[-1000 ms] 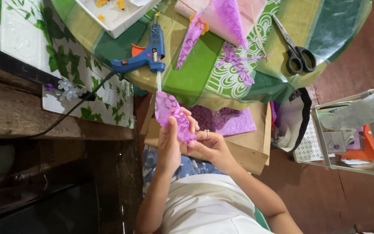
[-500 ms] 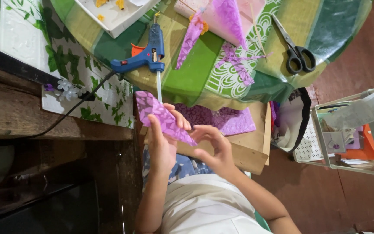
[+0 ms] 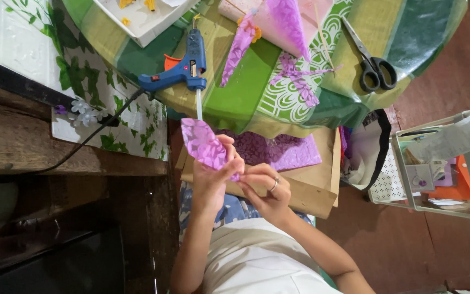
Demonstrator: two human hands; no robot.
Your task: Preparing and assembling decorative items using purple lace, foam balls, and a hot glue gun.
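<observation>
A round table (image 3: 387, 32) wears a green-and-yellow patterned cloth. Beside it lies reddish-brown floor (image 3: 436, 239); a leaf-patterned wall panel (image 3: 82, 65) and dark wooden furniture (image 3: 39, 163) stand opposite.

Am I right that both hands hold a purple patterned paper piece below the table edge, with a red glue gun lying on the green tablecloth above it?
Not quite: the glue gun is blue, not red, as the head view shows. The rest holds: the left hand and right hand hold the purple patterned paper piece below the green tablecloth.
</observation>
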